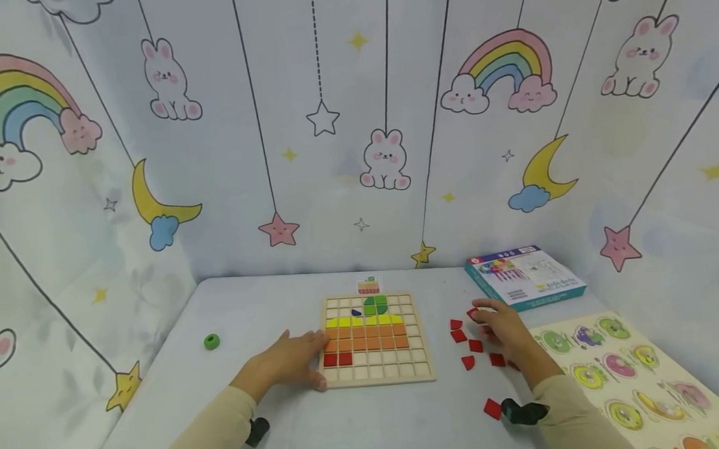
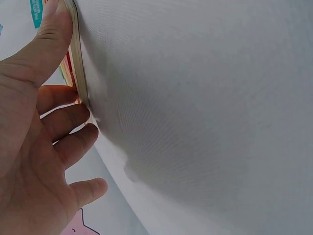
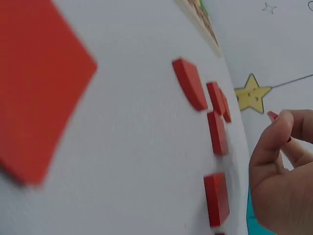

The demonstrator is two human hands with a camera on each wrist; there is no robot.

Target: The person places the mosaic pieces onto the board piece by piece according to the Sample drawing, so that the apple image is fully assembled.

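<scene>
My left hand (image 1: 289, 361) rests against the left side of a wooden grid board (image 1: 384, 373), thumb near its front corner and fingers loosely extended. The board bears two red squares (image 1: 338, 360), orange rows (image 1: 366, 338), a yellow row (image 1: 341, 322), green pieces (image 1: 375, 306) and a dark blue piece (image 1: 356, 312). To the right of the board, my right hand (image 1: 509, 332) pinches a small red tile (image 3: 272, 115) between thumb and finger, raised above the table. Several loose red tiles (image 1: 475, 346) lie beside and below that hand, some with a rounded side.
A small picture card (image 1: 369, 285) lies behind the board. At the back right is a flat box (image 1: 526, 277), with a sheet of fruit pictures (image 1: 599, 361) in front of it. A green round piece (image 1: 211, 341) sits on the left. Printed cloth (image 1: 333, 205) stands behind the table.
</scene>
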